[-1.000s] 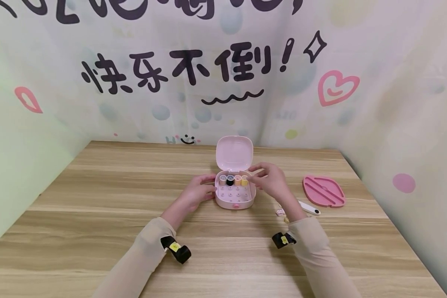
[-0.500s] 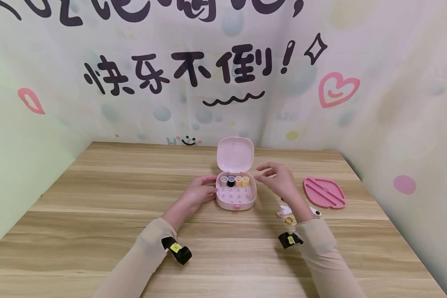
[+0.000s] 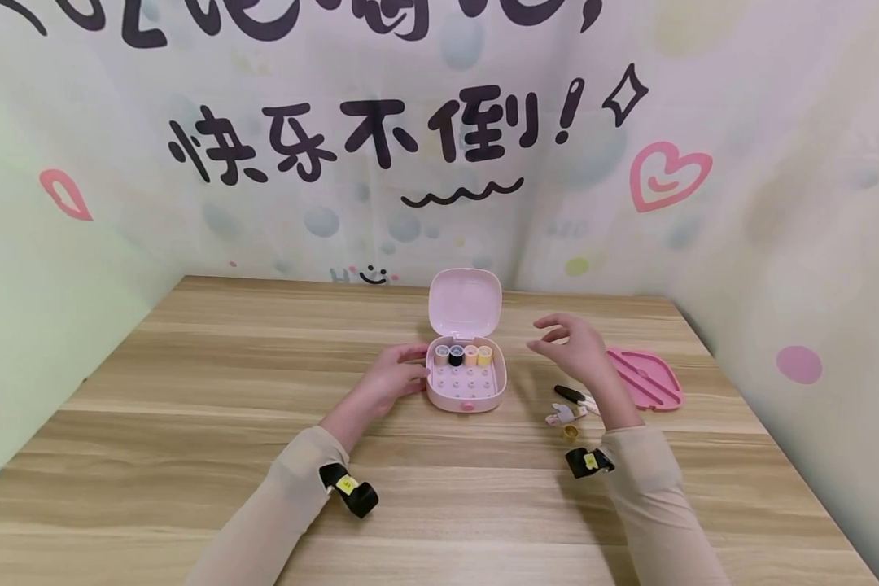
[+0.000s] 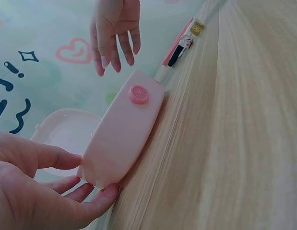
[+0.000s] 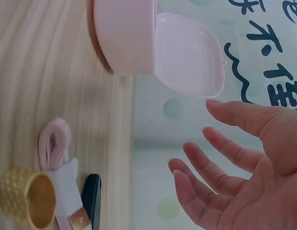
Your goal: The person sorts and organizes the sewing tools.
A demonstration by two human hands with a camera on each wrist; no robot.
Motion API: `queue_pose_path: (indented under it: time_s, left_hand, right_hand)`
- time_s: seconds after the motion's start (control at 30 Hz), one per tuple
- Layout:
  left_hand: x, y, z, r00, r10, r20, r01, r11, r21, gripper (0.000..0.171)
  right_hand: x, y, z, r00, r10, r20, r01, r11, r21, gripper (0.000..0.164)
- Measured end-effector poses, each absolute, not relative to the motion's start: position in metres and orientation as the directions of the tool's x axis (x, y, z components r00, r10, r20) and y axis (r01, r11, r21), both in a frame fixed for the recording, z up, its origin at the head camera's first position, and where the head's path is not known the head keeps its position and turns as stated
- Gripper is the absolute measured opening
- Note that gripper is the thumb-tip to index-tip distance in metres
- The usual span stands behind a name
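On the desk (image 3: 439,521) in front of you, toward its far side, stands the pink box (image 3: 466,401), its lid (image 3: 465,303) tipped back. Judge it light, stiff and fairly slick, probably plastic; take hold of its side walls, since lifting by the lid would likely strain the hinge. The pink tray (image 3: 655,381), lying flat on the right and partly behind your arm, looks just as rigid; its rim should give the best hold. Your left hand (image 3: 390,377) grips the box's left end, thumb and fingers bent around the wall. Your right hand (image 3: 575,350) hangs in the air to the right of the box, fingers loosely bent and apart from the thumb, holding and touching nothing. Inside the box, four small spools (image 3: 471,356) stand upright in the back row, behind bare pegs (image 3: 472,373). They should be light and firm; pinch each across its rim.
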State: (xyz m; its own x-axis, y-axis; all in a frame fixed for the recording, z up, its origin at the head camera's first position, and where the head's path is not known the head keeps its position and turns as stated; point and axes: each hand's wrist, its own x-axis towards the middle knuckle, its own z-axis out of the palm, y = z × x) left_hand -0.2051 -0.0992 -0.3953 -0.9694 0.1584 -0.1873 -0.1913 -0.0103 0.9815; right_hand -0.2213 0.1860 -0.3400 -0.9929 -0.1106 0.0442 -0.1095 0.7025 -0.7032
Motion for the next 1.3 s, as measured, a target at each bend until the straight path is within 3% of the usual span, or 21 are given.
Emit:
queue_pose_path:
  time_s: [1.3]
  left_hand:
    - [-0.204,-0.099,-0.393,-0.968,0.168,-0.186,-0.187,0.011,0.982,0.052]
  right_hand:
    - [-0.225,0.28,-0.342,-0.999,0.028,-0.034,0.043,0.79,-0.611,0.067]
